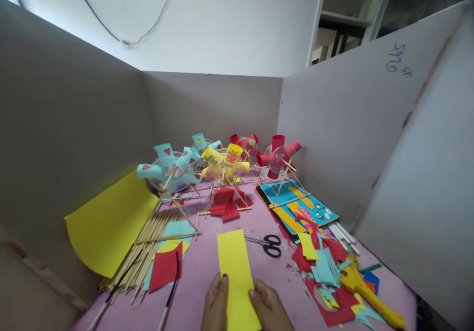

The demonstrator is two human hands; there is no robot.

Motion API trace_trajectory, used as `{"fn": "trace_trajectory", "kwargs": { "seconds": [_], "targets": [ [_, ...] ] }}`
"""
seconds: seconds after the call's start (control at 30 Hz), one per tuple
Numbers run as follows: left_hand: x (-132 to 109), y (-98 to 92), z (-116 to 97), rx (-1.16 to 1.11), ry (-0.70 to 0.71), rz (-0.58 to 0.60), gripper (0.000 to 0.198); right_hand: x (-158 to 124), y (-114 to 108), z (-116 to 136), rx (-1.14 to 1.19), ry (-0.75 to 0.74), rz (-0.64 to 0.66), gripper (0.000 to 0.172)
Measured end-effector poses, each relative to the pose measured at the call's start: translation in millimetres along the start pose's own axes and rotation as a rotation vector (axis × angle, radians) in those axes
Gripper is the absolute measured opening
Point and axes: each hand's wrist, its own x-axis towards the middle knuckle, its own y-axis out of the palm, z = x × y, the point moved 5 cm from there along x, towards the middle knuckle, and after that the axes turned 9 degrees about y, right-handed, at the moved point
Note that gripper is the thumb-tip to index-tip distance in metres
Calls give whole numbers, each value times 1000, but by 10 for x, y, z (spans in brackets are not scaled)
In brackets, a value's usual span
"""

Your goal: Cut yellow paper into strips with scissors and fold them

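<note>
A strip of yellow paper (237,272) is held upright between my two hands, low in the middle of the head view. My left hand (216,301) pinches its left edge, thumb on the front. At the right edge, my right hand (268,304) grips the strip the same way; the fingers behind the paper are hidden. Just beyond the strip, a pair of scissors (269,244) with black handles lies on the pink tabletop (207,242). Left of my hands, a red paper piece (165,268) rests over light blue and yellow pieces.
Several paper-and-stick windmills, blue (170,165), yellow (225,161) and red (279,156), stand at the back. Wooden sticks (148,252) and a yellow sheet (114,222) lie left. On the right are paper scraps (326,267), a yellow glue gun (366,291) and a colourful pad (296,202). Grey panels (215,104) enclose the table.
</note>
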Motion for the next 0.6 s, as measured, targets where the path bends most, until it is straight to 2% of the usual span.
{"fn": "trace_trajectory", "kwargs": {
  "seconds": [0.1,0.27,0.37,0.6],
  "targets": [
    [42,-55,-65,125,96,-1,45,12,12,-16,-58,-34,-9,49],
    [21,-100,-104,280,241,-83,34,42,-17,-75,-109,-56,-32,49],
    [-17,-60,-121,265,222,-57,37,56,-25,-89,-70,-55,-16,49],
    [-12,-7,-143,90,148,107,38,67,-28,-48,57,-21,45,45]
  ]
}}
